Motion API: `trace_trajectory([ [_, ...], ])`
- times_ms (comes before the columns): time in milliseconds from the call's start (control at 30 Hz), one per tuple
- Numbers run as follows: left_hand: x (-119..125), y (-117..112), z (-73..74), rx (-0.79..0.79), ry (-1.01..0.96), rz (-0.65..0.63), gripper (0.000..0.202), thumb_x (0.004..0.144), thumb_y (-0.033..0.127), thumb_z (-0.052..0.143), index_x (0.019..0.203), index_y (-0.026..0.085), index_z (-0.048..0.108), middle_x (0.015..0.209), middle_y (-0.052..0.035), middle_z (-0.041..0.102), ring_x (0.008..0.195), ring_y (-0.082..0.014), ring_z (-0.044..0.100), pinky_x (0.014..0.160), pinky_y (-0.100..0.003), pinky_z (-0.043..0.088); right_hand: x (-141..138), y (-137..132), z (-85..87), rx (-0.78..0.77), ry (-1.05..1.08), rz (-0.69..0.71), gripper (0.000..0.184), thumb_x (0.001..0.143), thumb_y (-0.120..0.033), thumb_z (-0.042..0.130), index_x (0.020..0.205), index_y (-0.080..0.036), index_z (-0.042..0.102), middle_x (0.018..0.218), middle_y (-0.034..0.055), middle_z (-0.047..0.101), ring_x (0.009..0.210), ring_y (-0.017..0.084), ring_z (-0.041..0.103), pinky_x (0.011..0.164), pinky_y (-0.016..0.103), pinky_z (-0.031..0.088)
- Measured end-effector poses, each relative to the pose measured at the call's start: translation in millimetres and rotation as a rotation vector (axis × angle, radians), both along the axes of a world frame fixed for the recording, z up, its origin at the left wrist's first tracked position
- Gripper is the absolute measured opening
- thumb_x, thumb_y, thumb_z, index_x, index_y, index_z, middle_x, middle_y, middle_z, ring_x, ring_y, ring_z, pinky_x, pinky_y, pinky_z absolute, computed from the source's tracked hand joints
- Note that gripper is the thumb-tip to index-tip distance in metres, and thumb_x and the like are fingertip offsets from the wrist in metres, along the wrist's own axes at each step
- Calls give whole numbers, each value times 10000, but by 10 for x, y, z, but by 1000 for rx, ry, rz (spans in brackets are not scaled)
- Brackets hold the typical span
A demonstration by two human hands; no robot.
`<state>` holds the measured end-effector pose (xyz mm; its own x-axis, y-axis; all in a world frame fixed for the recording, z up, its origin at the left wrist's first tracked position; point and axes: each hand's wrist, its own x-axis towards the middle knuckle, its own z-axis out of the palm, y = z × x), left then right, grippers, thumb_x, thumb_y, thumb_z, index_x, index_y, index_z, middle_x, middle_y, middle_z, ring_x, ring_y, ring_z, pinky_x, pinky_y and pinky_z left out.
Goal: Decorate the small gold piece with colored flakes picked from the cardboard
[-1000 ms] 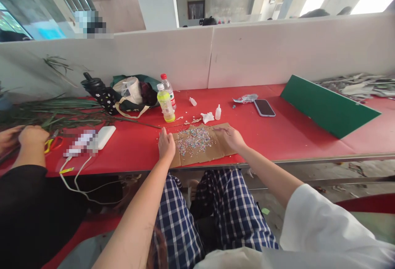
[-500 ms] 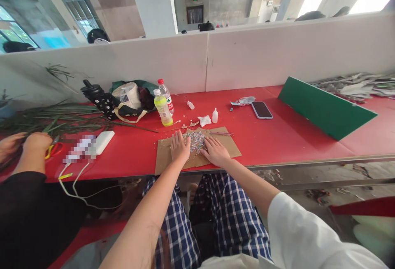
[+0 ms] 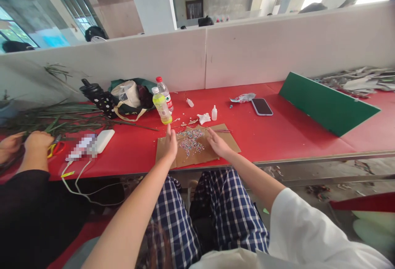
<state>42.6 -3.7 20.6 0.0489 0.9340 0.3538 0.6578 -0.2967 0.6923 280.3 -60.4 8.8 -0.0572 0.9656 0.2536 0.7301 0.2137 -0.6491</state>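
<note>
Head view: loose bits between two flat hands, with spilling the chief risk

A spread of tiny coloured bits (image 3: 190, 142) lies on the cardboard (image 3: 228, 139), between the left hand (image 3: 170, 144) and the right hand (image 3: 217, 143). Neither grip is clamped on anything: both hands are flattened, fingers straight, with palms turned roughly inward. Whether either hand presses on the cardboard or hovers just over it, I cannot tell.

Scatter seems the likeliest trouble. The sheet looks flat, with no raised rim, so a quick inward push could flick bits over its edge and onto the red worktop (image 3: 277, 137). Its front edge sits near the worktop's own edge, and a pull toward the body could tip some onto the checked trousers (image 3: 234, 207) or the floor. Bits might also cling to damp skin and lift away with a palm. If a hand drags on the sheet, the cardboard itself could slide and jolt the spread.

Behind it, space is tight. The drink bottle (image 3: 162, 107) stands near the left fingertips, so a careless forward reach could topple it. The squeeze bottle (image 3: 214, 113) stands upright near the cardboard's far edge, beside the tissue (image 3: 204, 118); a sweep of the right hand could knock it over. Stray specks around the tissue could get mixed in.
</note>
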Motion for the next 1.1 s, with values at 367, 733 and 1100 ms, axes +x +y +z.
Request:
trace_trajectory([
  [367,-591,-590,-238,-71,461,137,596,980,452,551,1492,176,424,1600,-150,373,1501,-313,334,1235,-598,270,335,-460,-142,-5,-255,-93,451,962,-369,625,1374,-203,545,1512,117,474,1396,318,451,1157,606,360],
  [733,160,-731,-294,-41,677,6,559,993,460,524,1474,182,452,1590,-142,391,1490,-297,357,1230,-583,289,-514,-438,-91,-30,-376,-59,512,965,-453,600,1408,-209,517,1555,125,424,1431,331,406,1174,612,327],
  [1100,-171,-859,21,100,663,-301,457,1009,291,442,1451,191,495,1534,-91,497,1478,-245,390,1267,-518,264,-64,-420,109,53,-353,108,324,986,-367,590,1259,-193,609,1312,100,615,1177,240,611,1021,491,516],
])
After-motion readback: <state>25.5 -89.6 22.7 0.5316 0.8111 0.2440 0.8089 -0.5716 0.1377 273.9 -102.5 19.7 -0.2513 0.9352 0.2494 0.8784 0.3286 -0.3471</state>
